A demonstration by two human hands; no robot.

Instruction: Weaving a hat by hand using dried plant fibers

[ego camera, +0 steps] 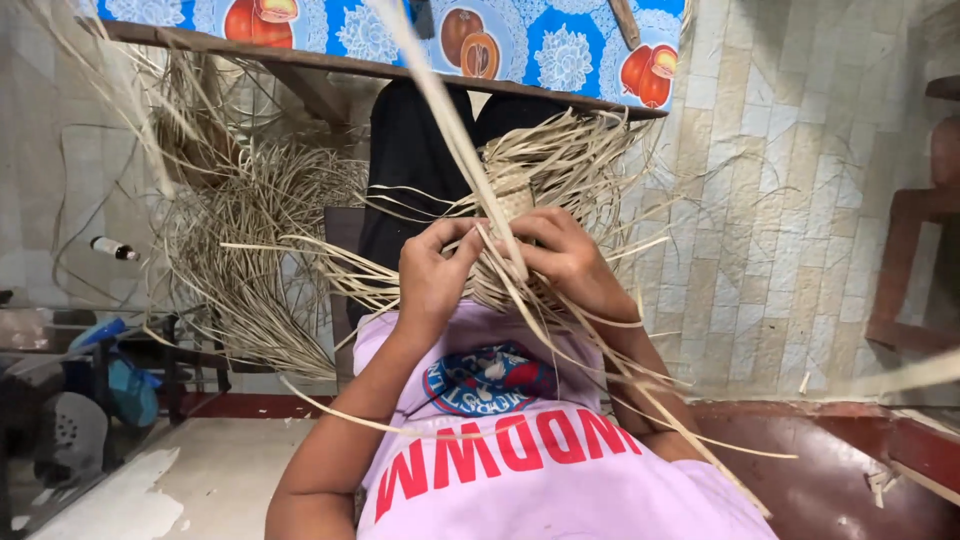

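Note:
My left hand [432, 268] and my right hand [562, 256] meet at my lap, both pinching pale dry straw strips [500, 215]. The strips belong to a partly woven straw piece [560, 165] that rests on my knees just beyond the fingers, with loose ends fanning outward. One long flat strip [440, 100] runs from between my hands up toward the camera. I wear a pink shirt and dark trousers.
A loose heap of straw [255, 230] lies on the tiled floor at the left. A table with a blue patterned cloth [420, 35] stands ahead. A small bottle [112, 247] lies at far left, a reddish chair [915, 260] at right.

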